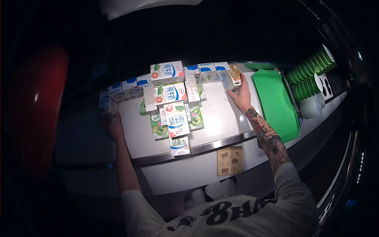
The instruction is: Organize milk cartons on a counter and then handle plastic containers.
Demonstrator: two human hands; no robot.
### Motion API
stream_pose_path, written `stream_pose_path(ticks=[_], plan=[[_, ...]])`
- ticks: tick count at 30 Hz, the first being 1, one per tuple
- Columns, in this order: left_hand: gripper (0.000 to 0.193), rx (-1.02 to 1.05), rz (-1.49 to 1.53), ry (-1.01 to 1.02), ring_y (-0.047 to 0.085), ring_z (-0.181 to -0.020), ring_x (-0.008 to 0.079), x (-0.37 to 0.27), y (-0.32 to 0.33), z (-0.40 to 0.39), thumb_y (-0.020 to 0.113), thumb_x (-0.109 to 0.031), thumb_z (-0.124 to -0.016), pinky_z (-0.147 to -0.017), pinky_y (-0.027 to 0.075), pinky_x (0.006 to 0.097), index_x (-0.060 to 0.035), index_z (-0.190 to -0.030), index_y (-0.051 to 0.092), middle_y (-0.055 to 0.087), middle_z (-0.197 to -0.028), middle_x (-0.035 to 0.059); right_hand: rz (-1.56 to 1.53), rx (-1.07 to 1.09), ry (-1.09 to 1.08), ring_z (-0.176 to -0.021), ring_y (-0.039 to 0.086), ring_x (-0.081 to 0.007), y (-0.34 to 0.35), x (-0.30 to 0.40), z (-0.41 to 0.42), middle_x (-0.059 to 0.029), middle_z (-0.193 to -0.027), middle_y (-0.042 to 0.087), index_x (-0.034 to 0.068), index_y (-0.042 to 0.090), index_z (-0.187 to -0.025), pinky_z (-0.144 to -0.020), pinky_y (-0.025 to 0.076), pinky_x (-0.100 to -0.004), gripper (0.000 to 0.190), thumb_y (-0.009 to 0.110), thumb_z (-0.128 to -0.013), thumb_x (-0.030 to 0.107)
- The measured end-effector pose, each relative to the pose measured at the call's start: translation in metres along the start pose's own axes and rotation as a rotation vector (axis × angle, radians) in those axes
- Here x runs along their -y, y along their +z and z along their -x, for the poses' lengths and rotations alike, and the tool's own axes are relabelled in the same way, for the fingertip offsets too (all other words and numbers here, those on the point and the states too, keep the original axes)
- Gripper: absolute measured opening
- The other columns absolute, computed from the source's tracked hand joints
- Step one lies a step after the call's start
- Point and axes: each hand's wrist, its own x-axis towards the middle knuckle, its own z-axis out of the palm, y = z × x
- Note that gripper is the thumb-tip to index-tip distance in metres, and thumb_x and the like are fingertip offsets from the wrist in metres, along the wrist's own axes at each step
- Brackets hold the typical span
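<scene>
My right hand (pixel 242 95) grips a brown-and-white drink carton (pixel 233 75) at the right end of a row of cartons, thumb on its near side and fingers along its right side. In shadow at the row's left end, my left hand (pixel 115 128) is around the near end of a white-and-blue carton (pixel 107 102); its fingers are partly hidden. Between my hands, white milk cartons are stacked, one on top (pixel 166 71) and another lower down (pixel 177 120). Green cartons (pixel 196 117) lie beneath them. A further white carton (pixel 180 145) reaches the counter's front edge.
The pale counter (pixel 220 109) has a metal front edge (pixel 220 144). To the right are a green tray (pixel 275 103), stacked green cups (pixel 311 65) and clear plastic cups or lids (pixel 311 106). A bear-print card or bag (pixel 230 161) shows below the edge. A red rounded object (pixel 38 109) stands left.
</scene>
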Motion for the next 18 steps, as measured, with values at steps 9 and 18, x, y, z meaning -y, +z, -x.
stream_pose_path(ticks=[9,18], plan=[[0.053,0.139,0.104,-0.186,0.053,-0.114,0.0311,0.011,-0.002,0.004,0.074,-0.036,-0.077,-0.096,0.042,0.0389,-0.0019,-0.113,0.055,0.057,-0.117,0.0163,-0.008,-0.072,-0.035,-0.131,0.035,-0.0348,-0.014,0.004,0.005,-0.027,-0.14,0.033,0.004,0.015,-0.145,-0.108,0.032,-0.04,0.102,0.079,-0.065,0.007],[0.07,-0.035,0.066,-0.126,0.052,-0.114,0.0339,-0.023,-0.01,-0.002,0.075,-0.039,-0.076,-0.098,0.042,0.0396,-0.0014,-0.127,0.045,0.055,-0.121,0.0168,-0.218,-0.036,-0.036,-0.104,0.061,-0.0283,-0.062,0.018,0.128,-0.0168,-0.108,0.062,-0.001,0.053,-0.115,-0.092,0.046,-0.0354,0.036,0.059,-0.08,0.0]])
